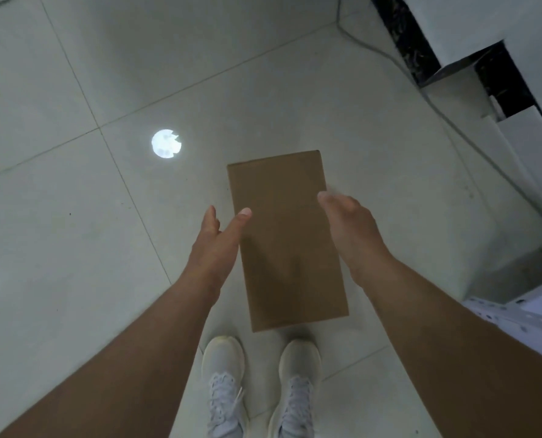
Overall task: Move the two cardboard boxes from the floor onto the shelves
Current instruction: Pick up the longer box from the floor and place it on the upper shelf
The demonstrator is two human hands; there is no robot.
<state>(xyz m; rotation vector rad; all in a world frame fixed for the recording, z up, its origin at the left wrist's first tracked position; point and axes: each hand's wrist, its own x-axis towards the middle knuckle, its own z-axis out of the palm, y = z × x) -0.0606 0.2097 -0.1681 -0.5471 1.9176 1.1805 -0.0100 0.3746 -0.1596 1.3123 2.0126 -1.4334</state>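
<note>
Both open hands, left hand (214,245) and right hand (350,230), flank the centre-frame cardboard box (287,241) (unheld yet); gripping opposite long sides evenly would steady the lift.

Both forearms were bare to the lower edge of the frame, with no sleeve, watch, band or ring visible on either. The left hand (214,245) and the right hand (352,229) wore no gloves; a short, pale thumbnail showed on the left thumb, and the right fingertips were blurred. On the feet were a pair of white low-top lace-up fabric sneakers, the left sneaker (224,384) and the right sneaker (298,387), each with a rounded, smooth toe cap, white laces crossing over the tongue, and a loose lace end trailing at the left shoe's inner side. Their heels lay outside the frame.
</note>
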